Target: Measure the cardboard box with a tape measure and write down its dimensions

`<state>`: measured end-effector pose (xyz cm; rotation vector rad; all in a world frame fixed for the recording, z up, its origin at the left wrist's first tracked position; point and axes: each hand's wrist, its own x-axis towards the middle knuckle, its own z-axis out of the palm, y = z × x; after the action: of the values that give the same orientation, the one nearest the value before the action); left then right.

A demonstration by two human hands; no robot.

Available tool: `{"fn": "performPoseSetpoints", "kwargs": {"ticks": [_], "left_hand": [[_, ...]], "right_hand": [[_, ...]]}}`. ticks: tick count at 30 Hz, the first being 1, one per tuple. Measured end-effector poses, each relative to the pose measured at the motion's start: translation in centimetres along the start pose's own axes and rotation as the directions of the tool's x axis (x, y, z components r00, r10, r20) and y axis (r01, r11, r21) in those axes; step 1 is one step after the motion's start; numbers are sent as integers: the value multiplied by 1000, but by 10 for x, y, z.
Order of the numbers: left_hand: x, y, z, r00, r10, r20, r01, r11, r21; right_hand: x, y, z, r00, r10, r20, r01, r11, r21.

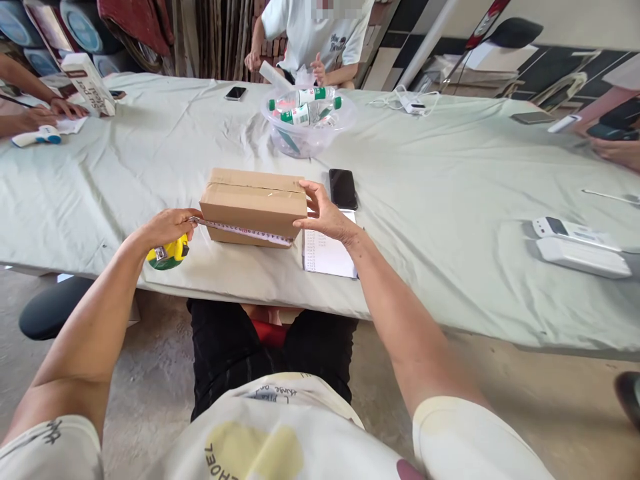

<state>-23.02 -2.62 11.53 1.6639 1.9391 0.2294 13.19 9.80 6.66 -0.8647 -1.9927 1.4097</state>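
A brown cardboard box [250, 207] rests on the cloth-covered table before me, a seam running along its top. My left hand [170, 225] pinches the metal blade of a tape measure [169, 253] at the box's left end. The yellow and green tape case hangs just below those fingers. Across the box's front face stretches the blade, its numbers facing me. My right hand [325, 215] grips the right end of the box, fingers at the top corner and thumb lower on the edge. Beneath my right wrist lies a notebook [327, 257] with handwritten columns, partly covered.
A black phone [343, 189] lies behind the notebook. Farther back stands a clear plastic basin [305, 143] with several bottles. White devices [580, 247] lie at right. People sit across the table and at both sides; a white box [89, 85] stands at far left.
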Motion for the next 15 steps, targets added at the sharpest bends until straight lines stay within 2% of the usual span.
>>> {"fn": "performPoseSetpoints", "kwargs": {"ticks": [4,10,13,15], "left_hand": [[-14,-5,5,995,16,103,-9,998,-67],[-42,-11,28,961,93,260,-39,978,-207],[-55,-17,42,946,98,310,31,921,-387],[-63,-19,54,946,95,309,91,838,-537]], "right_hand": [[1,2,0,1000,1,-7,-1,1000,0],[4,1,2,1000,-2,-23,3,1000,24],[5,1,4,999,-12,-38,13,999,43],[6,1,5,998,-22,-53,25,998,51]]}}
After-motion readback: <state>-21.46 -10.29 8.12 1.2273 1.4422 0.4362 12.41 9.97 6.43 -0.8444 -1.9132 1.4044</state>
